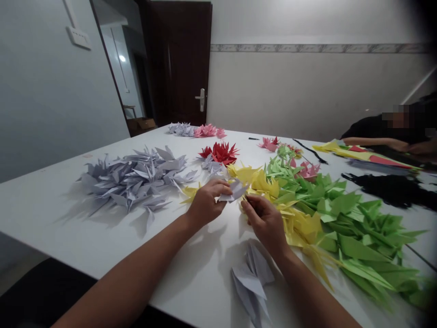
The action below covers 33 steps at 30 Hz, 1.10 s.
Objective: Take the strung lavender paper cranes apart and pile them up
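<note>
A folded lavender paper piece (235, 191) sits pinched in the fingers of the left hand (207, 203), its long axis running roughly crosswise and rising slightly toward the right hand (265, 222). The left hand is the nearer and clearly grips it; the right hand's fingertips (248, 203) are drawn together just beside its end, though whether they hold the paper or something else cannot be told. Beyond the grip on the right lie yellow folded papers (300, 225) and green folded papers (355, 237); a lavender heap (133, 177) lies left on the white table (44, 214), before a dark wooden door (177, 59).
</note>
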Motion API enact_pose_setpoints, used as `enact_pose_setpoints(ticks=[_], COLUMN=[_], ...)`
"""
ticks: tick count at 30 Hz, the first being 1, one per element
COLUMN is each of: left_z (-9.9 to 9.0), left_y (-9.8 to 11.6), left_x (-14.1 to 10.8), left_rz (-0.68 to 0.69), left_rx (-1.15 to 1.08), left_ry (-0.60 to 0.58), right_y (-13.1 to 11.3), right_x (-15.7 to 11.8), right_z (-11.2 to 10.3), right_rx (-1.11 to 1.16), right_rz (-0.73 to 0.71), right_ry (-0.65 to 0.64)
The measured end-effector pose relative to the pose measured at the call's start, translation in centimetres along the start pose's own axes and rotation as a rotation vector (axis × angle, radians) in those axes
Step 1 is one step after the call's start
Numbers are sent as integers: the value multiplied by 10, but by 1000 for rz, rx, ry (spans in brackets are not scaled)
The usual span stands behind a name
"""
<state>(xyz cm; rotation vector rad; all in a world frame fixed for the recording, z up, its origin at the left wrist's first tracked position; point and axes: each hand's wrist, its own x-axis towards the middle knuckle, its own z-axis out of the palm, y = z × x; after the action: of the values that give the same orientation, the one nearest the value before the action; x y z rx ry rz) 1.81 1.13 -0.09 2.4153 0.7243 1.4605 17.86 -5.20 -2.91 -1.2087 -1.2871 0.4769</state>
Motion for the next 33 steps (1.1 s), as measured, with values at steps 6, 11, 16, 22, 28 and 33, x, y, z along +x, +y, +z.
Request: enact_pose_setpoints(ticks=[6,11,16,22,28,33], left_z=[-25,-22,-14,-12,-17,-40], left_y=[-20,-13,-1,-2,-17,-41], left_x=[12,10,6,5,11,24], left_rz=[-104,-44,-36,-40,-233,-685], left_rx=[20,-22,-87,-89,-89,-420], left_ry=[357,385,252,232,372,689], right_y=[6,6,4,7,9,8], right_x=[1,-1,-2,-2,-3,-3], right_z=[0,1,2,2,2,1], right_rx=[46,50,47,47,14,-10], right_rz=[49,50,73,73,52,41], right_ry=[32,19,2,-28,-50,-26])
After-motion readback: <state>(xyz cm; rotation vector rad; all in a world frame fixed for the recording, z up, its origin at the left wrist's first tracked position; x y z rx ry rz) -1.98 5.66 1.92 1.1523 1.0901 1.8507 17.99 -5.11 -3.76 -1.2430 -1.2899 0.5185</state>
